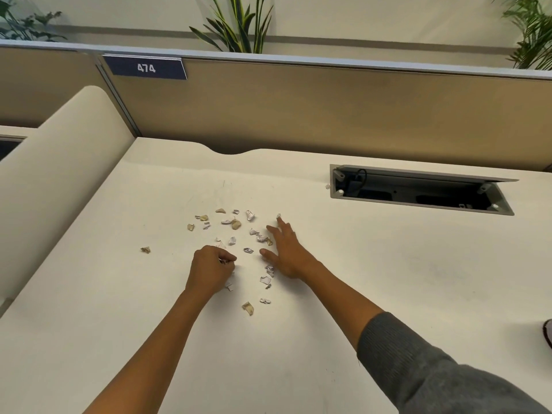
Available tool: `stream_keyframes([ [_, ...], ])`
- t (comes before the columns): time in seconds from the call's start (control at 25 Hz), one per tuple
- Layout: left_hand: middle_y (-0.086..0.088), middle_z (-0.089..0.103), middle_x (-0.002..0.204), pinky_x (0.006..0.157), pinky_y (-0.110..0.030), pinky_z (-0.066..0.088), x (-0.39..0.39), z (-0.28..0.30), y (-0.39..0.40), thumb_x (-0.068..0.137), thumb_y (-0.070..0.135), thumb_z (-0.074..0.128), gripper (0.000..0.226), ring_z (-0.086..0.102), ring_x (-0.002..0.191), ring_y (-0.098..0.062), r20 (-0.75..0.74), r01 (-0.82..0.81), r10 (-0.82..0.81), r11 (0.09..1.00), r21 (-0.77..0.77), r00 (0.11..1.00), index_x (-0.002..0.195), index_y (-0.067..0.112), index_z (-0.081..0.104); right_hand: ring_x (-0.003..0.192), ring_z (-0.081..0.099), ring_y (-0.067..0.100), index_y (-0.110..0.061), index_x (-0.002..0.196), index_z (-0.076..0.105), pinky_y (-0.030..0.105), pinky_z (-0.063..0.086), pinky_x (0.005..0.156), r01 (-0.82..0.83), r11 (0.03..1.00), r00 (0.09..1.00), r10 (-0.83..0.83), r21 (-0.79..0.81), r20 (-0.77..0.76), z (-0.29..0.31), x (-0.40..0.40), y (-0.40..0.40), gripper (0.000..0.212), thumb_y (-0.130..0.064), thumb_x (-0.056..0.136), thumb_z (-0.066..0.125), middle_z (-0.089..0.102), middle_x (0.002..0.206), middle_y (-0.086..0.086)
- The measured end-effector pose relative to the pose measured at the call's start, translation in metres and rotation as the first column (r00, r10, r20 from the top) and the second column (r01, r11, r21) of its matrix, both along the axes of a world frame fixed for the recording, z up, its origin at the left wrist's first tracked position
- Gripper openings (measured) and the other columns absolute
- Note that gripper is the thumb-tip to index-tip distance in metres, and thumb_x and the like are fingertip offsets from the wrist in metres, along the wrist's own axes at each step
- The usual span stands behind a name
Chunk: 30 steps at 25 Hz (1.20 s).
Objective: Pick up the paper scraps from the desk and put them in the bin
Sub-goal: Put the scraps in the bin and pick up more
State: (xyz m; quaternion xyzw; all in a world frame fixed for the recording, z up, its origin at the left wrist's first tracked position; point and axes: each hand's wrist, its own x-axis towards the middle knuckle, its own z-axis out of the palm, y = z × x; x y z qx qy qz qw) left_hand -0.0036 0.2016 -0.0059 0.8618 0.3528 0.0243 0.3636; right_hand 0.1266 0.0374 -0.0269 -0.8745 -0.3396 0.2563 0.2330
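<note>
Only one container-like thing shows: the cable box (418, 189), a recessed metal trough set into the tabletop (388, 279) at far right, with its lid tilted up toward the partition; a dark cable and black fittings sit inside, and none of the paper is in it. No bin shows in this view.

Paper scraps (236, 224) lie scattered across the middle of the tabletop, white crumpled bits mixed with tan ones. Roughly two dozen can be made out, though some are too small to count surely. One tan scrap (145, 249) lies well apart to the left of the rest.

The left hand (210, 268) has its fingers curled together, pinching small white bits against the thumb, with a scrap just beside its wrist. The right hand (285, 252) lies with fingers spread and straight, flat over the tabletop among the scraps; one fingertip touches a white scrap at the far edge of the scatter. A grey sleeve (433, 369) covers the right upper arm.

Behind stands a tan partition (328, 106) bearing a number plate (145, 67) reading 474. Three plants rise beyond it; the middle plant (239, 25) has striped leaves. A dark object (548, 333) is cut off at the right edge
</note>
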Motion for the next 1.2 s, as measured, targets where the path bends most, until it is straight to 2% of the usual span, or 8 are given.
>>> stream_keyframes([
  [0.24,0.004,0.075,0.079,0.060,-0.012,0.044,0.000,0.015,-0.013,0.078,0.008,0.069,0.015,0.067,0.071,-0.005,0.036,0.015,-0.015,1.000,-0.024,0.999,0.082,0.017,0.080,0.151,0.015,0.020,-0.015,0.150,0.035,0.041,0.032,0.116,-0.272,0.962,0.960,0.272,-0.008,0.068,-0.005,-0.030,-0.006,0.064,-0.040,0.096,0.057,0.021,0.162,0.005],
  [0.36,0.003,0.075,0.077,0.056,-0.013,0.045,-0.002,0.021,-0.023,0.078,0.009,0.070,0.013,0.066,0.067,-0.004,0.039,0.014,-0.012,0.999,-0.047,0.999,0.082,0.018,0.079,0.126,0.045,0.028,-0.010,0.121,0.057,0.040,0.049,0.088,-0.327,0.944,0.899,0.327,-0.053,0.291,-0.004,-0.042,-0.021,0.025,-0.016,0.097,0.052,0.050,0.132,0.008],
  [0.44,0.005,0.073,0.074,0.054,-0.015,0.045,-0.004,0.024,-0.034,0.079,0.010,0.070,0.013,0.064,0.062,-0.002,0.033,0.022,-0.020,0.998,-0.059,0.999,0.082,0.019,0.079,0.104,0.053,0.028,-0.010,0.099,0.057,0.039,0.047,0.067,-0.310,0.947,0.872,0.319,-0.087,0.372,0.000,-0.050,-0.035,0.010,-0.008,0.096,0.047,0.054,0.108,0.007],
  [0.6,0.008,0.070,0.071,0.052,-0.011,0.042,-0.005,0.034,-0.062,0.079,0.009,0.070,0.014,0.066,0.067,-0.002,0.032,0.057,-0.054,0.995,-0.076,0.998,0.081,0.020,0.078,0.094,0.056,0.030,-0.006,0.096,0.061,0.041,0.047,0.068,-0.212,0.970,0.903,0.241,-0.119,0.357,0.005,-0.058,-0.065,0.017,-0.003,0.095,0.045,0.058,0.102,0.011],
  [0.76,0.009,0.073,0.072,0.053,-0.014,0.050,-0.001,0.043,-0.101,0.078,0.010,0.070,0.017,0.066,0.063,0.000,0.056,0.100,-0.094,0.989,-0.106,0.994,0.077,0.026,0.077,0.098,0.065,0.018,-0.014,0.105,0.074,0.025,0.049,0.081,0.115,0.986,0.992,-0.120,0.117,0.032,0.025,-0.057,-0.106,0.026,-0.006,0.092,0.053,0.070,0.107,0.002],
  [0.92,0.004,0.074,0.065,0.037,-0.014,0.043,0.010,0.049,-0.135,0.078,0.012,0.068,0.016,0.061,0.050,0.003,0.083,0.123,-0.110,0.978,-0.170,0.990,0.078,0.025,0.077,0.081,0.071,0.005,-0.022,0.097,0.077,0.007,0.047,0.070,0.419,0.865,0.899,-0.353,0.277,-0.259,0.045,-0.054,-0.171,0.014,-0.016,0.089,0.068,0.076,0.091,-0.007],
  [1.04,0.004,0.074,0.066,0.045,-0.010,0.039,0.019,0.056,-0.160,0.080,0.010,0.067,0.016,0.065,0.059,0.001,0.111,0.172,-0.153,0.968,-0.186,0.982,0.080,0.022,0.077,0.080,0.073,0.007,-0.025,0.097,0.078,0.012,0.052,0.076,0.558,0.759,0.806,-0.400,0.335,-0.437,0.056,-0.050,-0.225,0.011,-0.022,0.087,0.073,0.077,0.087,-0.006],
  [1.2,0.006,0.074,0.065,0.049,-0.005,0.039,0.029,0.062,-0.199,0.079,0.010,0.067,0.016,0.067,0.065,0.003,0.133,0.244,-0.220,0.947,-0.208,0.966,0.080,0.022,0.077,0.090,0.073,0.020,-0.014,0.102,0.077,0.026,0.057,0.089,0.753,0.540,0.638,-0.457,0.376,-0.620,0.061,-0.044,-0.301,0.015,-0.016,0.088,0.074,0.075,0.097,0.011],
])
